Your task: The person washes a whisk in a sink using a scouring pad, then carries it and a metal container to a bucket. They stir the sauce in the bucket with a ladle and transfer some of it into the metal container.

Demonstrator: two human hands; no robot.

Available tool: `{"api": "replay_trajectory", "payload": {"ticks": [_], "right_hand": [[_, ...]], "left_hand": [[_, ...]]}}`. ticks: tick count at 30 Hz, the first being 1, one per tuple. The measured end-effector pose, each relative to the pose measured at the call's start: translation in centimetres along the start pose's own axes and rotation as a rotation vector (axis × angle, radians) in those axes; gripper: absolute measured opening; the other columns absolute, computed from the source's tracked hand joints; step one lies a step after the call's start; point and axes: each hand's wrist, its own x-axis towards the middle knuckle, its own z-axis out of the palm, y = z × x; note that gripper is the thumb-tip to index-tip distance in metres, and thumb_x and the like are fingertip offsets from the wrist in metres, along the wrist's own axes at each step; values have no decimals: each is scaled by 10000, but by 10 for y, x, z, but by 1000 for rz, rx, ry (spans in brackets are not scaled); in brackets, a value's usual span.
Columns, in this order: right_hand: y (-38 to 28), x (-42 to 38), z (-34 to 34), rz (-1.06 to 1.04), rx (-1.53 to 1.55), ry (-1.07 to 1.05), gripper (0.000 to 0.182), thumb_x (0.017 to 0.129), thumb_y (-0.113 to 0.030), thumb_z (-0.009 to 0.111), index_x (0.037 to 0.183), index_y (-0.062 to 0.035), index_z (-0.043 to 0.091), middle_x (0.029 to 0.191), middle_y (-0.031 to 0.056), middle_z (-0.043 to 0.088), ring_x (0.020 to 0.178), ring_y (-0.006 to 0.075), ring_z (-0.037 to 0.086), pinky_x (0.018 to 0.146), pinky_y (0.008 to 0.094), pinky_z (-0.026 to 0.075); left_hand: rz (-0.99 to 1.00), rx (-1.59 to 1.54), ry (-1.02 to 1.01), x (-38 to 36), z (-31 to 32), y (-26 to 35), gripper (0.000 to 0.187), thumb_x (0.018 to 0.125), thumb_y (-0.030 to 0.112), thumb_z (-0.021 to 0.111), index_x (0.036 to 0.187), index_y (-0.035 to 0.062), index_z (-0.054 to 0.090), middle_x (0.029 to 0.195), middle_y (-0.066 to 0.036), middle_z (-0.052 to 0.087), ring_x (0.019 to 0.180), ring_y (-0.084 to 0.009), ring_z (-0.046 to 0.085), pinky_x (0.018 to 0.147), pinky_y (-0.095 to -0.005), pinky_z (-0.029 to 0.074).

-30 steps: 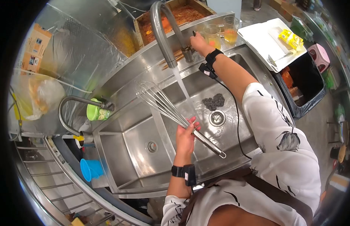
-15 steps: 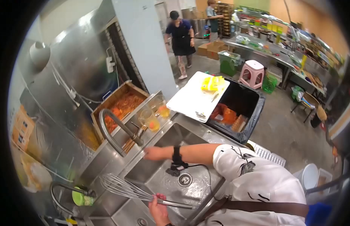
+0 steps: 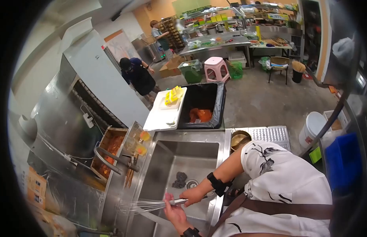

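We hold the whisk [image 3: 152, 205] with both hands over the sink [image 3: 199, 147]. Our left hand [image 3: 174, 213] is wrapped around the handle from below, and our right hand [image 3: 192, 195] closes on the same handle just beside it (the fingers lie over the metal). The wire head points away from the grip, towards the faucet [image 3: 112, 157]. Beyond our right hand, a dark scrubber [image 3: 179, 179] lies on the sink floor near the drain [image 3: 192, 183].

A black bin [image 3: 215, 103] stands beside a white cutting board [image 3: 161, 115] holding yellow packets [image 3: 173, 95]. Farther off are a pink stool [image 3: 216, 66] and a green crate [image 3: 190, 69], with two people near the shelves.
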Motion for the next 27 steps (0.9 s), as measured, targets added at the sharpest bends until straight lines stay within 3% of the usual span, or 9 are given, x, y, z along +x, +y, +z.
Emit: {"api": "replay_trajectory", "payload": {"ticks": [4,8,12,15,17,20,23,26,27], "right_hand": [[-11,-25,6,-53,-76,168,335,812,-284,579,924,23,503,732,174,571,691,311,555,643,386,431],[-26,-58,-8,-187,-137,381,350,817,-298,556,884,41,504,823,226,572,781,333,568,692,411,435],[51,-48,-11,-226,-103,307,337,818,-297,551,893,29,517,807,209,578,757,330,573,673,409,438],[50,-86,-22,75,-203,187,303,831,-278,556,910,9,499,765,185,558,713,325,547,655,401,425],[47,-107,-28,-104,-175,326,313,836,-292,541,956,-7,492,788,184,566,735,329,555,665,406,430],[24,-140,-46,-142,-21,424,321,832,-287,525,971,-5,465,817,189,567,778,328,550,691,396,427],[71,-150,-59,-105,-168,362,325,825,-290,532,949,1,462,812,199,561,769,340,544,678,398,426],[96,-176,-70,-86,-189,377,303,835,-289,538,923,-10,459,765,201,550,737,370,544,649,423,421],[96,-186,-71,-111,-183,400,295,844,-289,538,921,-16,459,743,201,547,724,380,543,639,429,419]], "left_hand": [[-24,8,-126,-15,7,6,540,908,262,477,1326,13,242,1329,-162,353,1233,-276,337,977,-449,289],[-37,181,-14,-27,2,5,647,891,194,510,1363,-29,127,1346,-173,317,1194,-300,391,965,-404,316],[-69,313,12,-36,-19,-6,540,876,136,525,1294,-87,266,1286,-210,363,1111,-293,474,923,-353,382],[-96,423,66,-37,-35,-15,441,871,126,525,1204,-118,371,1204,-223,435,1067,-280,504,907,-342,414],[-61,507,159,-45,-27,-18,387,868,144,527,1118,-138,437,1161,-228,464,1063,-268,501,928,-358,414],[36,358,173,-47,-19,-30,418,872,89,506,1215,-113,378,1131,-218,510,1018,-267,534,861,-321,452],[-120,574,236,-54,-1,-33,428,874,84,498,1234,-103,362,1206,-218,458,1029,-277,527,885,-336,452],[-102,1010,151,-76,18,-26,503,872,196,489,1298,-21,331,1276,-133,436,1186,-219,395,960,-379,334],[-81,919,177,-79,10,-29,476,874,195,488,1278,-23,361,1240,-145,461,1140,-232,434,954,-379,341]]}}
